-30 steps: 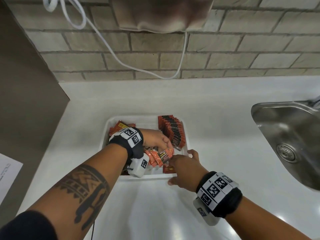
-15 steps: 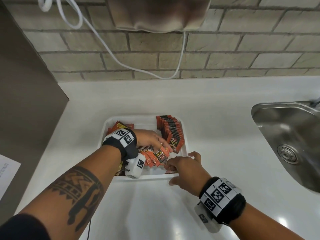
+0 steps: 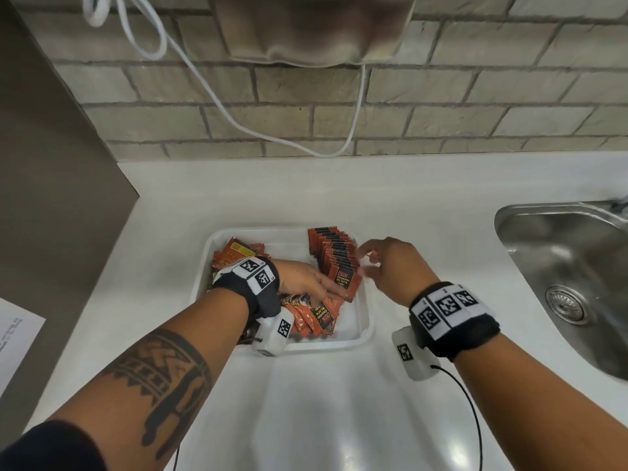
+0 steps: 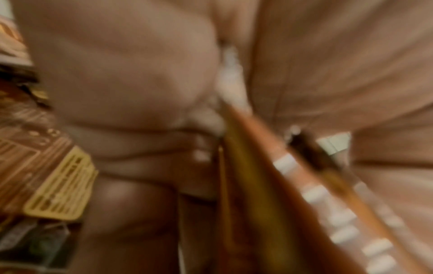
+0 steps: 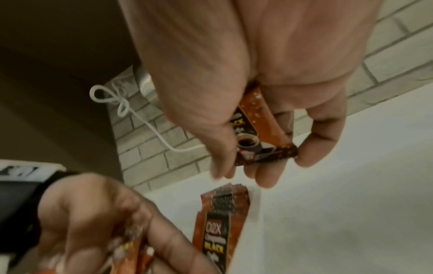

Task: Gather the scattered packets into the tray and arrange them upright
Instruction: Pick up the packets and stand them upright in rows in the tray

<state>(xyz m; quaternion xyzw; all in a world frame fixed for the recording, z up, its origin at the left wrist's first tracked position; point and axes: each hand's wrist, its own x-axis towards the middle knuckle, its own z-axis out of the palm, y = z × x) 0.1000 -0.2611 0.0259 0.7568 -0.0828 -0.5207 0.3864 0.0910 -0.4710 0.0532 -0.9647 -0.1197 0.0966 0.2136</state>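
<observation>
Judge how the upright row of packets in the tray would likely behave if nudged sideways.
The upright row of packets already leans, so a nudge would probably topple it domino-style. The packets look thin and flat, likely light and a bit floppy. The glossy wrappers may slide across the smooth tray.

White tray (image 3: 368,321) on counter. Upright row of orange-black packets (image 3: 334,258) along its right-far side, leaning slightly. Loose pile (image 3: 314,316) in near-left part, jumbled flat. One single packet (image 5: 262,133) held above the row.
</observation>
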